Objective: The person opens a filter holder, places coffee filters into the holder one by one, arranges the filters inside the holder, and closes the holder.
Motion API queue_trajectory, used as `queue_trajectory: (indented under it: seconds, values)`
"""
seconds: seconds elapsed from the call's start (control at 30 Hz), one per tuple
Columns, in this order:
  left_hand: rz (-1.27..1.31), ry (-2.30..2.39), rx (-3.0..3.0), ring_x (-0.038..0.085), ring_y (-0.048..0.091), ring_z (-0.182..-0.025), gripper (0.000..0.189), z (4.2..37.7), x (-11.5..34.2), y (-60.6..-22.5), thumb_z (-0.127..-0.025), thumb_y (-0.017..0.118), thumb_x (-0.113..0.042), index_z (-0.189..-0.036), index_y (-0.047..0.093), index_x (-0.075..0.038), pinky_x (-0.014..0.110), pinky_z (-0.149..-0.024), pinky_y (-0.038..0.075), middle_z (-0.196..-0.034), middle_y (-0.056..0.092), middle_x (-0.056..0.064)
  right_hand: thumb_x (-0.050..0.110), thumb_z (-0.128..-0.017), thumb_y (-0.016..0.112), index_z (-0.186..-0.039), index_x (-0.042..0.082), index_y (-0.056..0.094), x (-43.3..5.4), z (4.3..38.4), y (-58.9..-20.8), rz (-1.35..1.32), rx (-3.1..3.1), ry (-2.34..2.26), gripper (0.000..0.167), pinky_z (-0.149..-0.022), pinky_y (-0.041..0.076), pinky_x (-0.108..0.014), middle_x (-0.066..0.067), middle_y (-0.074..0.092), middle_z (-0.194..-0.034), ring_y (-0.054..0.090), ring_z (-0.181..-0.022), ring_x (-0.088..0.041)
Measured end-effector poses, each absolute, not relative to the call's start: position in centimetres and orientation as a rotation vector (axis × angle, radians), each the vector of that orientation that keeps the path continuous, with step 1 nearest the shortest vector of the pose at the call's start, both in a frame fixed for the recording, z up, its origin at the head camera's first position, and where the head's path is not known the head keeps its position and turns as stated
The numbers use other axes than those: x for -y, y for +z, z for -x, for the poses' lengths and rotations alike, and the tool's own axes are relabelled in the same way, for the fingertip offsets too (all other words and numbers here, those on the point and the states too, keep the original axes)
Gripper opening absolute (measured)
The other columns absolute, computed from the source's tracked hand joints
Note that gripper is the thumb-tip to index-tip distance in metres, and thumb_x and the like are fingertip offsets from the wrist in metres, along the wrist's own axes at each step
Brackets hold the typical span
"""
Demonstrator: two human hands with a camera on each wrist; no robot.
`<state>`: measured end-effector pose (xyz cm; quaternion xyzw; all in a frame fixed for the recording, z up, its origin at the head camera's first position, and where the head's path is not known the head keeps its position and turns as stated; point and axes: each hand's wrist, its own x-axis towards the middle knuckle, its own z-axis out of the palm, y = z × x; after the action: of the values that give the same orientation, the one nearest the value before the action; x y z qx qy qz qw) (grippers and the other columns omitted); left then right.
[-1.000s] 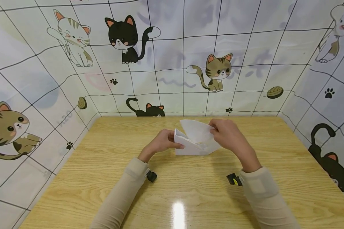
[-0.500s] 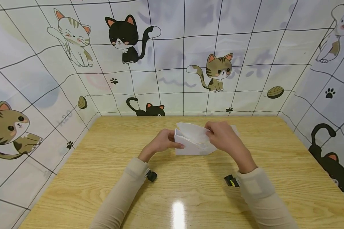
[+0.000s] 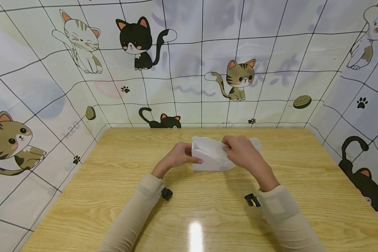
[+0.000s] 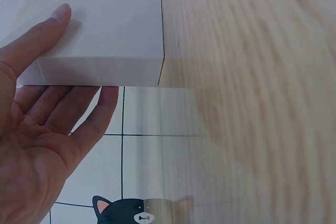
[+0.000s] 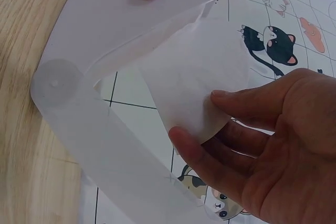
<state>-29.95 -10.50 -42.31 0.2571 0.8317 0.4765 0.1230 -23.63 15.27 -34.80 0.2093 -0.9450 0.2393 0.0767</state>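
Observation:
A flat white box stands on its edge over the middle of the table. My left hand grips its left end; in the left wrist view the thumb lies on the broad face, with the fingers on the far side. From the box's open top rises a thin white sheet with a rounded end. My right hand pinches that end between thumb and fingers. A translucent strip swings out from a round disc at the box's corner. The sheet's lower part is hidden inside the box.
The wooden table reaches back to a cat-printed cloth wall, with cloth on both sides too. Small black devices sit at both wrists. Light glares off the table's front.
My right hand has moved left and slightly down, and the sheet has sunk lower at the box's opening. More of the translucent strip shows behind that hand. The left hand holds still.

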Motion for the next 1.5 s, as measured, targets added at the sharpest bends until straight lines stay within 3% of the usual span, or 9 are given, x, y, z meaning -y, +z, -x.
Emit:
queue_trajectory:
  seconds: [0.43, 1.23, 1.5]
  values:
    - [-0.744, 1.393, -2.428, 0.017, 0.076, -0.094, 0.040, 30.1, 10.5, -42.5, -0.084, 0.088, -0.020, -0.119, 0.074, -0.007, 0.032, -0.083, 0.059, -0.108, 0.079, 0.010, 0.003, -0.099, 0.064, -0.101, 0.002, 0.074, -15.2, 23.6, -35.1, -0.651, 2.832, 0.670, 0.010, -0.058, 0.043, -0.030, -0.010, 0.072, -0.082, 0.054, -0.060, -0.014]
    - [-0.744, 1.406, -2.413, 0.017, 0.076, -0.096, 0.040, 30.0, 10.5, -42.4, -0.086, 0.086, -0.018, -0.121, 0.073, -0.007, 0.033, -0.084, 0.059, -0.110, 0.079, 0.010, -0.002, -0.097, 0.062, -0.101, 0.001, 0.073, -15.0, 24.3, -36.2, -0.696, 2.859, 0.654, 0.012, -0.060, 0.045, -0.031, -0.012, 0.074, -0.088, 0.057, -0.064, -0.016]
    - [-0.739, 1.405, -2.407, 0.016, 0.075, -0.094, 0.039, 30.0, 10.5, -42.4, -0.086, 0.086, -0.018, -0.121, 0.073, -0.007, 0.032, -0.083, 0.059, -0.109, 0.079, 0.010, -0.002, -0.098, 0.060, -0.099, 0.002, 0.072, -14.8, 24.5, -36.7, -0.707, 2.885, 0.660, 0.013, -0.056, 0.039, -0.029, -0.007, 0.068, -0.075, 0.050, -0.058, -0.015]
